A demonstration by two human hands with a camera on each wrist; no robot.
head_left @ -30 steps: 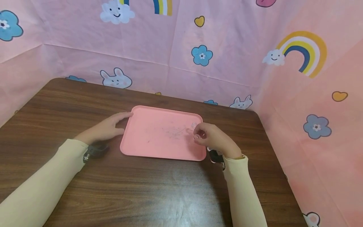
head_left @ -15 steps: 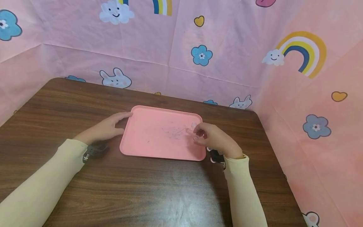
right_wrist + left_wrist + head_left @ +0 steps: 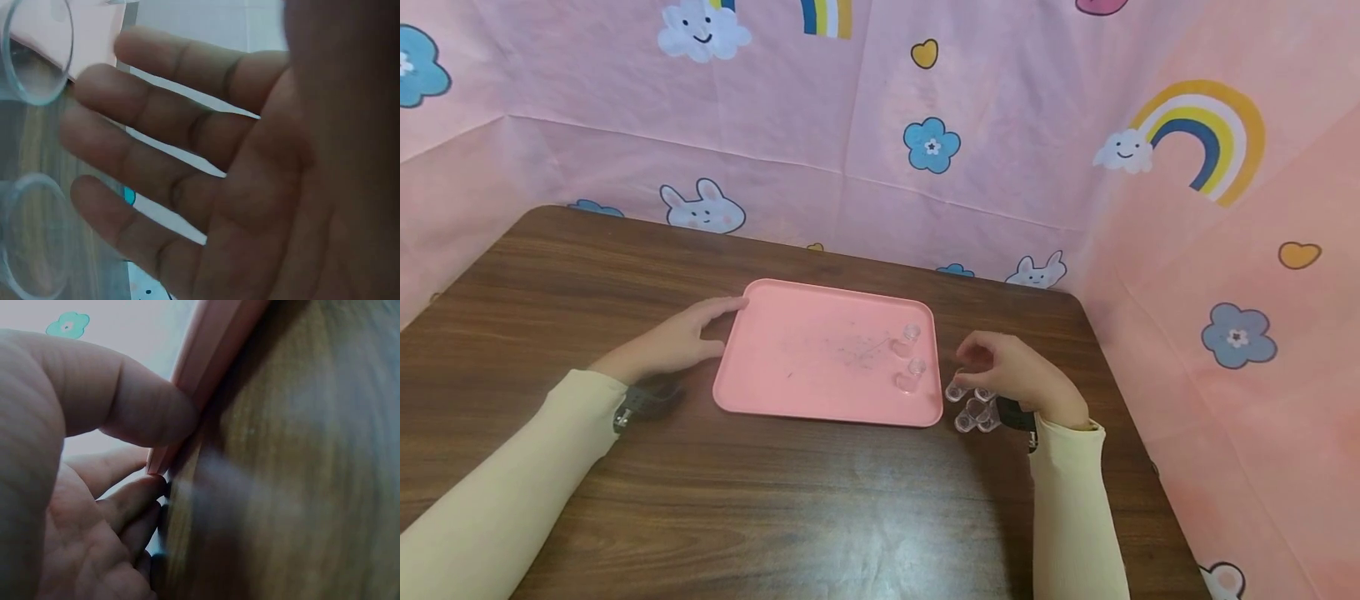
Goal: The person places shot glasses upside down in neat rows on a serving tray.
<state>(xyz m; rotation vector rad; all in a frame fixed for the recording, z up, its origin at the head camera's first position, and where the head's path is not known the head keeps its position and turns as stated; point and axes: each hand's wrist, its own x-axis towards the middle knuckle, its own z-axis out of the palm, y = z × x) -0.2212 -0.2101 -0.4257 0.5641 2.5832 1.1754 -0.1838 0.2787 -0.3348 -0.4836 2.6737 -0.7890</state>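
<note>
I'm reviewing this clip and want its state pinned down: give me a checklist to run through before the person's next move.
1. Tray flat on the table: ok.
2. Left hand at the tray's edge: ok, its thumb touches the side.
3. More clear cups available: ok, several stand on the table beside the tray.
4. Room in the tray: ok, the clear cups inside are along its right side.
5. Right hand gripping a cup: not ok, its visible fingers hold nothing.
6. Right hand touching a cup: cannot tell.

The head view is bright and crisp, with glare on the desk (image 3: 865, 508) and shadow beside the right sleeve (image 3: 1078, 508); wrist views are dim, the right hand (image 3: 250, 175) softly blurred, the left view's upper corner washed out.
</note>
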